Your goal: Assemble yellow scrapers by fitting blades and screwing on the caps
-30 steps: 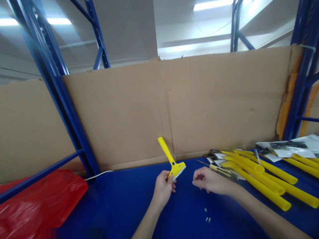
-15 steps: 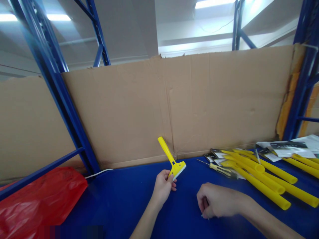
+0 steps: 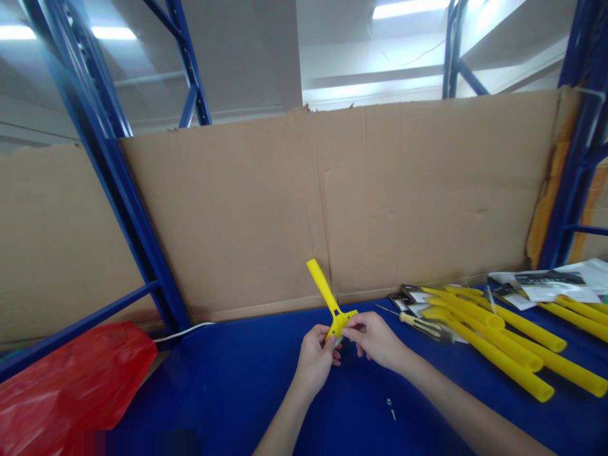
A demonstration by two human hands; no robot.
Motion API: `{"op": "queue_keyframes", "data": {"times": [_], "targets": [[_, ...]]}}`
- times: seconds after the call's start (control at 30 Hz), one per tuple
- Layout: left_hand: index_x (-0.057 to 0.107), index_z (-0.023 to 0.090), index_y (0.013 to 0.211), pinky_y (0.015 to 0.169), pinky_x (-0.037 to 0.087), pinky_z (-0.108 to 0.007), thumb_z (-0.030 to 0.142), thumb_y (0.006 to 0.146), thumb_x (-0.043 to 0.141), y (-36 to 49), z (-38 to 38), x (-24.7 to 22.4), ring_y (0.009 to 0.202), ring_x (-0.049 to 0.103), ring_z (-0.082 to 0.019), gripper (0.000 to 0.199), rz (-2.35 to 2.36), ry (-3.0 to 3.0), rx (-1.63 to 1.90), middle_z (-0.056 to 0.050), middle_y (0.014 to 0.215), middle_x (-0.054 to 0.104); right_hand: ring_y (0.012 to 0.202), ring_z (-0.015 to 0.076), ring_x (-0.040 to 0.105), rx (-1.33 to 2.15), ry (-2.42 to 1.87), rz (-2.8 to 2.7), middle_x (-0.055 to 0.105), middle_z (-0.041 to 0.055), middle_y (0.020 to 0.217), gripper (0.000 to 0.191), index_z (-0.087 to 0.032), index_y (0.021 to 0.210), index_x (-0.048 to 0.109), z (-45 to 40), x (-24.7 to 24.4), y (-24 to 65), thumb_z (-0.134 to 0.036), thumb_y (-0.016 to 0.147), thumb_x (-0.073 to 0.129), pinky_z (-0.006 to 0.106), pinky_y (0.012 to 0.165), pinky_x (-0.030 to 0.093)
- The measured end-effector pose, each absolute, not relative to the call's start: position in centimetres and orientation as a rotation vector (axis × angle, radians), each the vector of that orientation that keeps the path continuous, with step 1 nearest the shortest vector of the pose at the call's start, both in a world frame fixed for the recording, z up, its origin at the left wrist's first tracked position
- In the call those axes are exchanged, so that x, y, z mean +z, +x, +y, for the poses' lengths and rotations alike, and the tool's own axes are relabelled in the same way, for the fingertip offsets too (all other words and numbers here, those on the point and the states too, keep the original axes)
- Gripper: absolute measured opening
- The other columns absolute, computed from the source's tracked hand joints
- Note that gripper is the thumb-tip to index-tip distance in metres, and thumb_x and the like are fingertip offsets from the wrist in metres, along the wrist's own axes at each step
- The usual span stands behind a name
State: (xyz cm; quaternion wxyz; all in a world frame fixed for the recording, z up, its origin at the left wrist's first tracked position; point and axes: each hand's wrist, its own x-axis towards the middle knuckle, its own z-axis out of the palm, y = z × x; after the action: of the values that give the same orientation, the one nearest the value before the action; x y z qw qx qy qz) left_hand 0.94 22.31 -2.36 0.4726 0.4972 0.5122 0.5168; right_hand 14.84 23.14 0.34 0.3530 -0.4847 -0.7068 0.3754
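Note:
A yellow scraper (image 3: 323, 286) points its handle up and away from me, its wide head low between my hands. My left hand (image 3: 316, 354) is closed on the left end of that head, thumb on top. At the head's right side, my right hand (image 3: 373, 339) has its fingertips pinched against the scraper; whether a small part sits between them is hidden. A pale blade edge shows under the head. Two small metal pieces lie below my right hand: a ring-like nut or washer (image 3: 389, 401) and a small screw (image 3: 393, 415).
On the right lie several yellow handles (image 3: 517, 345), partly over flat packets (image 3: 551, 285). A screwdriver (image 3: 422, 324) lies beside them. A red plastic bag (image 3: 71, 380) covers the left. Cardboard (image 3: 247, 209) backs the blue table (image 3: 228, 380) between blue rack posts (image 3: 142, 247).
My right hand has moved up and left from the table surface to the scraper's head, uncovering the two small metal pieces. The scraper, still in my left hand, has shifted slightly right.

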Motion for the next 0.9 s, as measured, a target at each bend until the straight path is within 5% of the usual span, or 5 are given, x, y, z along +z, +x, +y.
{"op": "queue_keyframes", "data": {"times": [0.3,0.57,0.9], "targets": [[0.051,0.013,0.074,0.039,0.046,-0.019,0.042,0.066,0.067,0.9,22.5,-3.1,0.042,0.053,-0.007,0.034,1.216,1.290,1.307,0.002,0.057,0.057,0.041,0.0089,0.053,0.719,-1.306,-1.897,0.066,0.0011,0.062,0.020,-0.016,0.070,0.066,23.6,0.0,12.9,-0.018,0.079,0.048,0.020,0.043,0.041],[0.052,0.014,0.076,0.039,0.046,-0.018,0.041,0.068,0.066,0.8,22.5,-3.4,0.042,0.053,-0.007,0.031,1.204,1.325,1.315,0.002,0.059,0.058,0.079,0.0220,0.064,0.402,-1.523,-1.962,0.070,0.0065,0.080,0.011,-0.019,0.079,0.065,22.7,1.2,12.9,-0.024,0.079,0.055,0.028,0.065,0.042],[0.052,0.013,0.075,0.038,0.044,-0.019,0.043,0.062,0.071,1.1,22.2,-2.6,0.040,0.052,-0.007,0.037,1.222,1.241,1.272,0.002,0.056,0.056,0.065,0.0169,0.061,0.373,-1.532,-2.015,0.067,0.0018,0.068,0.024,-0.020,0.065,0.063,23.3,0.8,14.3,-0.039,0.078,0.057,0.023,0.055,0.036]]}}
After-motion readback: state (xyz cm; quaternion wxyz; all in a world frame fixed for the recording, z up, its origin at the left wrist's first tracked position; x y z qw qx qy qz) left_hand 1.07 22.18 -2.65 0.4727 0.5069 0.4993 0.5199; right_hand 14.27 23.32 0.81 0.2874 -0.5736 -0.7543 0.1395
